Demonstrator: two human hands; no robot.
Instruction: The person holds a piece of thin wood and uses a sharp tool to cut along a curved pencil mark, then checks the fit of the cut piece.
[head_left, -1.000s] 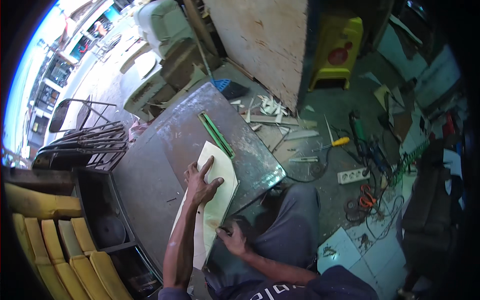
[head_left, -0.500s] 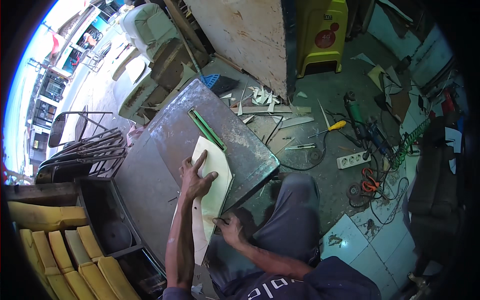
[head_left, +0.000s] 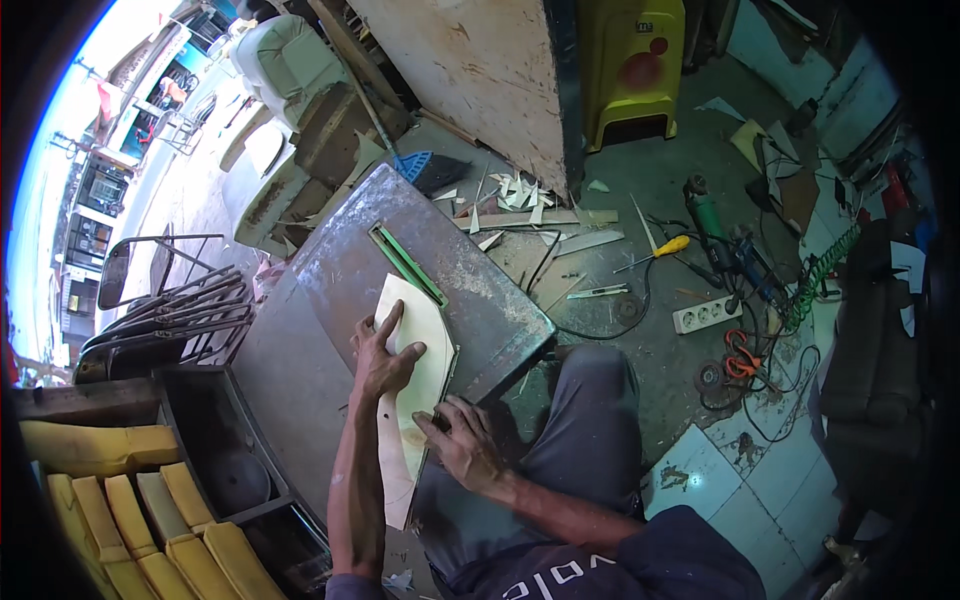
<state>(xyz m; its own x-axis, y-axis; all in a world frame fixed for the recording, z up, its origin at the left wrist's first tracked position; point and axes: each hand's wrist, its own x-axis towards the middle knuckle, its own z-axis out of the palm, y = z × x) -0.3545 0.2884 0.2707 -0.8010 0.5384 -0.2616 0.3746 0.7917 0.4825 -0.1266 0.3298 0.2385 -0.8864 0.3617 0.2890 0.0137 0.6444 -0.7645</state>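
Note:
A long cream-coloured sheet point(head_left: 425, 345) with a curved, pointed far end lies on the worn metal-topped table point(head_left: 480, 290). Its near end reaches past the table edge toward my lap. Spread across the sheet, my left hand point(head_left: 384, 358) presses it down with thumb and forefinger apart. My right hand point(head_left: 466, 448) is closed at the sheet's right edge, and a small dark thing shows at its fingertips, too small to name. Just beyond the sheet's tip rests a green, slotted strip-like tool point(head_left: 408, 264).
On the floor at right lie a yellow-handled screwdriver point(head_left: 672, 246), a green angle grinder point(head_left: 705, 215), a power strip point(head_left: 707, 315) and orange-handled scissors point(head_left: 740, 358). Offcuts point(head_left: 520, 195) scatter beyond the table. Yellow cushions point(head_left: 130, 500) fill the lower left, near stacked folding chairs point(head_left: 170, 310).
My right hand has moved forward along the sheet's right edge, its fingers now further over the sheet. My left hand stays in place on it. The view has shifted slightly.

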